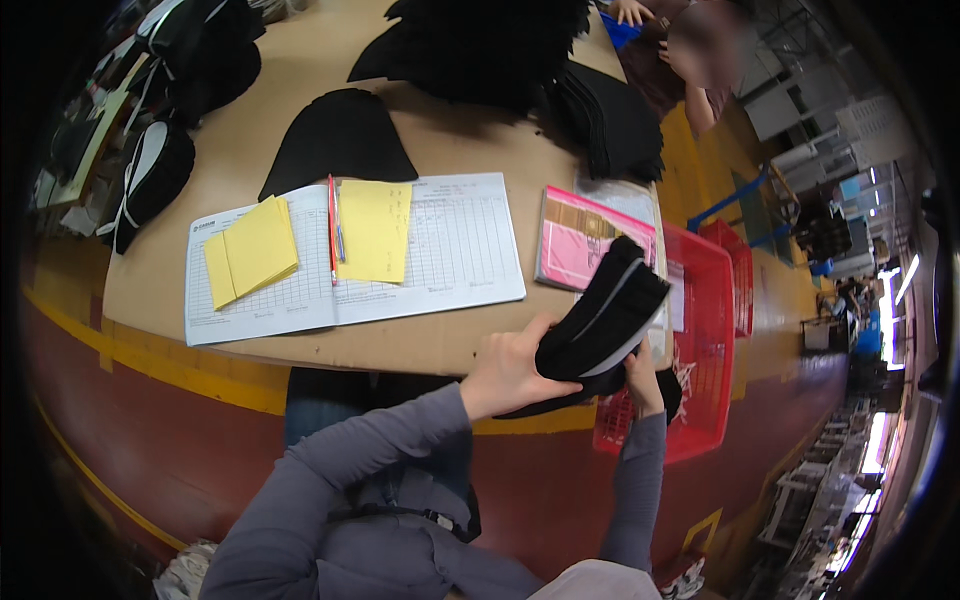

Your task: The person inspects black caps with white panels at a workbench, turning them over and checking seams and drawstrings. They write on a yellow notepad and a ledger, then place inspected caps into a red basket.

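A thick bundle of black fabric pieces (607,305) with grey strips showing between the layers is held up at the table's front right corner. My left hand (512,368) is closed round its left side, with the thumb along the lower edge. On the other side my right hand (643,378) grips the bundle's lower right edge; some of its fingers are hidden behind the fabric. Just beyond the bundle lies a pink notebook (590,238). An open ledger (465,240) is spread to the left, with yellow paper slips (376,232) and a red pen (332,230) on it.
Cut black pieces (340,140) lie behind the ledger, with taller black stacks (470,50) farther back. Tied black bundles (160,165) sit at the left edge. A red plastic basket (715,350) stands at the table's right. Another person (690,60) is at far right.
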### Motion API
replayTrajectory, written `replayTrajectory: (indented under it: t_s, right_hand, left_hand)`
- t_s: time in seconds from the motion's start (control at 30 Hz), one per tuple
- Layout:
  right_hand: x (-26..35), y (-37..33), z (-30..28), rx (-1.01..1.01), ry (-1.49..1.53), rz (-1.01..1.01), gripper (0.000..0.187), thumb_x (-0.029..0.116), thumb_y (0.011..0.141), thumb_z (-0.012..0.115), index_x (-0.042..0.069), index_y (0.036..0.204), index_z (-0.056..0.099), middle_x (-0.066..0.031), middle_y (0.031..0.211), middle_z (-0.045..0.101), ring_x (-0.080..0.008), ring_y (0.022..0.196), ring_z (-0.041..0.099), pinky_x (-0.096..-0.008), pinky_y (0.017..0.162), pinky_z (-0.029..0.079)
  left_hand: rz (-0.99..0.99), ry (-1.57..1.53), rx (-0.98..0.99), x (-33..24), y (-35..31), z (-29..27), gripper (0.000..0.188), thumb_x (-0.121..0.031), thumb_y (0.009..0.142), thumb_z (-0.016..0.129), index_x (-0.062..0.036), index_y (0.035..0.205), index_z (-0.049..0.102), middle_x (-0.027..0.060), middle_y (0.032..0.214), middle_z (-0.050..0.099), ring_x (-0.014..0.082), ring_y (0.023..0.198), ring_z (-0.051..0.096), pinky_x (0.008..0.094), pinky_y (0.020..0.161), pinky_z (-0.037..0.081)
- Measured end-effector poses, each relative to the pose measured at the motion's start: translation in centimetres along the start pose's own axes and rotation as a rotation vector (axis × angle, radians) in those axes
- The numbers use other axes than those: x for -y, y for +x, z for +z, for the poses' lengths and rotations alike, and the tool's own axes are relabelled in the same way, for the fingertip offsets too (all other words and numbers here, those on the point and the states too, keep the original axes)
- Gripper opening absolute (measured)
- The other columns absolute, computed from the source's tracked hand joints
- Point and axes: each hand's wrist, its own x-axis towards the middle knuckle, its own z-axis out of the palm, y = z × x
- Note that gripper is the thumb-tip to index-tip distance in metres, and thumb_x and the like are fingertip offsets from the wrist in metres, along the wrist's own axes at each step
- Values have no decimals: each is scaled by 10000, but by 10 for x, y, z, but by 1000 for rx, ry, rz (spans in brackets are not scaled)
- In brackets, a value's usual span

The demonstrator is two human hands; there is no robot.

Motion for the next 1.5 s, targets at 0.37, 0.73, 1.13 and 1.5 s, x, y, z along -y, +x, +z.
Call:
replayTrajectory:
  t_s: [0.37, 0.73, 1.13, 1.5]
  right_hand:
    - [-13, 0, 124, -21, -149, -316, 825, 236, 739, 850, 21, 1389, 389, -97, 1325, 519, -218, 1221, 515, -362, 1038, 423]
    - [12, 26, 178, 27, -271, -217, 1105, 116, 526, 965, 12, 1420, 325, -149, 1325, 524, -283, 1234, 536, -394, 1043, 451]
    - [31, 8, 180, 38, -156, -123, 932, 93, 574, 939, 17, 1340, 414, -138, 1240, 587, -272, 1127, 594, -400, 968, 491]
    - [-9, -26, 182, -156, -21, -219, 1231, 13, 557, 911, 76, 1508, 132, -113, 1403, 421, -239, 1240, 495, -385, 1018, 453]
  left_hand:
    - [152, 112, 147, -1, -15, -154, 928, -295, 598, 933, -54, 1358, 458, 172, 1141, 615, 339, 1063, 626, 371, 901, 492]
    - [-202, -29, -91, 76, -53, -148, 981, -265, 656, 880, 15, 1439, 361, 221, 1385, 478, 370, 1313, 449, 394, 1104, 340]
    - [-226, 47, 51, 45, -51, -150, 940, -325, 630, 914, -39, 1404, 464, 201, 1195, 648, 356, 1116, 630, 381, 949, 479]
    - [-113, 286, 19, 21, -71, -141, 774, -379, 637, 903, -49, 1253, 571, 172, 950, 695, 357, 887, 689, 394, 760, 536]
